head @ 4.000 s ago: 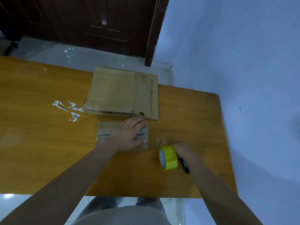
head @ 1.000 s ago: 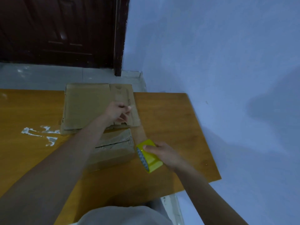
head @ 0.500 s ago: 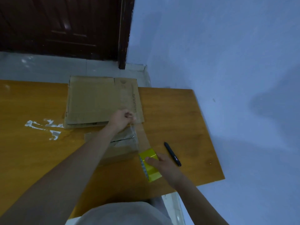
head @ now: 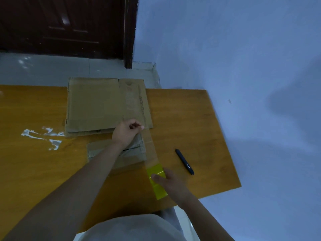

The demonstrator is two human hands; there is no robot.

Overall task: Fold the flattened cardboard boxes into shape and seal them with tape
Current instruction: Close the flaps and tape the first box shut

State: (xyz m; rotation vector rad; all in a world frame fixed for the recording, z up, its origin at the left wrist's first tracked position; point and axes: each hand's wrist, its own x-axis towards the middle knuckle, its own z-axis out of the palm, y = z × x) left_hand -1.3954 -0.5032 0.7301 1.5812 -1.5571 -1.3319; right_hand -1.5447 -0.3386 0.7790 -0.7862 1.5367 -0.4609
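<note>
A small folded cardboard box lies on the wooden table, partly under my left forearm. My left hand pinches the free end of a clear tape strip just past the box's far edge. The strip runs back along the box's right end to the yellow tape roll. My right hand grips that roll near the table's front edge. A stack of flattened cardboard boxes lies behind the small box.
A black pen lies on the table right of the tape. White tape scraps are stuck to the tabletop at left. The table's right edge is close to a blue wall; a dark door stands beyond.
The tape strip between my hands has lengthened: my right hand has drawn the roll toward the front edge while my left hand keeps the end pinched beyond the box.
</note>
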